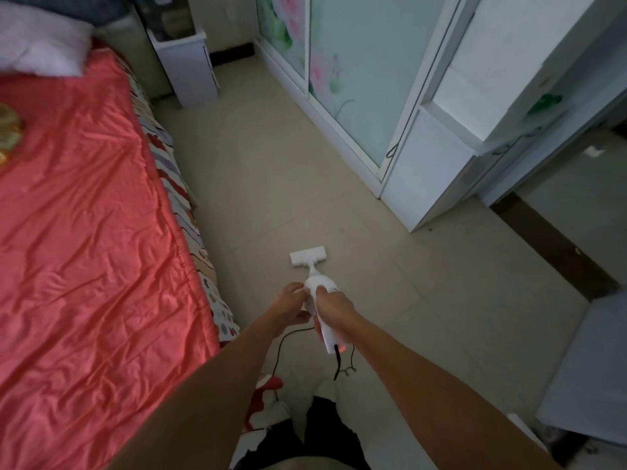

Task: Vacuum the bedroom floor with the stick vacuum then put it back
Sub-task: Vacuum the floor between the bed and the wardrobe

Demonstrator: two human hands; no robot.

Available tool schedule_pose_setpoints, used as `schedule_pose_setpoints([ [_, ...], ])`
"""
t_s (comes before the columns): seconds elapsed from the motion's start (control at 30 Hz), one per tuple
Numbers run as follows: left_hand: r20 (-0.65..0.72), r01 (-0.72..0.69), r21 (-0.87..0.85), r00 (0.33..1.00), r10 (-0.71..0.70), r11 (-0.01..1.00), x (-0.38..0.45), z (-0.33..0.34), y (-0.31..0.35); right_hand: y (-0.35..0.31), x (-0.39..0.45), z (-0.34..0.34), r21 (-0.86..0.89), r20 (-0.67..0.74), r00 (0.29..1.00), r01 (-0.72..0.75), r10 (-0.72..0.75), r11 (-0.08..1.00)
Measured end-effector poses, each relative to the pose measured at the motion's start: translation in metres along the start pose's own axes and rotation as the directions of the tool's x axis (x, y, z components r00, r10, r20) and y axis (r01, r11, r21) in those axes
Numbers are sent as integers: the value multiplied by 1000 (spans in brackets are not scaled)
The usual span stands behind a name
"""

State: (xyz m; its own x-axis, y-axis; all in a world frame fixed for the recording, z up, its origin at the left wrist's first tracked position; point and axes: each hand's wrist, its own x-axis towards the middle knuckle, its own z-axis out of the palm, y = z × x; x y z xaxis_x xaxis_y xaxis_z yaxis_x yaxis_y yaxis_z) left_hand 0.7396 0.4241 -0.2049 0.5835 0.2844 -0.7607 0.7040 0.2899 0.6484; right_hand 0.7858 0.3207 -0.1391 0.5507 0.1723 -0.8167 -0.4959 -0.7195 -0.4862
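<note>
A white stick vacuum (319, 281) stands on the beige tiled floor (271, 184) in the aisle beside the bed. Its flat white floor head (308, 256) rests on the tiles ahead of me. My right hand (334, 308) is wrapped around the vacuum's handle, whose rear end glows orange. My left hand (291, 303) touches the left side of the vacuum body with curled fingers. A black power cord (281, 344) trails from the handle down to the floor near my legs.
A bed with a red cover (88, 232) fills the left. A white nightstand (190, 66) stands at the far end. A wardrobe with sliding floral doors (346, 72) and white cabinets (437, 171) line the right. A doorway threshold (556, 245) lies right.
</note>
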Motion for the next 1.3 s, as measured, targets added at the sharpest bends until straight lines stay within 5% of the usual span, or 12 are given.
schedule_pose_setpoints([
  [0.2,-68,24,-26,997,-26,999,-7,-36,-12,-9,-9,30,-74,86,995,58,-51,996],
  [0.43,-144,0,25,990,4,1000,-6,-48,-9,-18,0,56,-91,-37,995,92,-96,992],
  [1.3,-126,-187,-61,976,178,980,-32,-33,69,-63,-40,-10,-9,-91,960,265,-265,964],
])
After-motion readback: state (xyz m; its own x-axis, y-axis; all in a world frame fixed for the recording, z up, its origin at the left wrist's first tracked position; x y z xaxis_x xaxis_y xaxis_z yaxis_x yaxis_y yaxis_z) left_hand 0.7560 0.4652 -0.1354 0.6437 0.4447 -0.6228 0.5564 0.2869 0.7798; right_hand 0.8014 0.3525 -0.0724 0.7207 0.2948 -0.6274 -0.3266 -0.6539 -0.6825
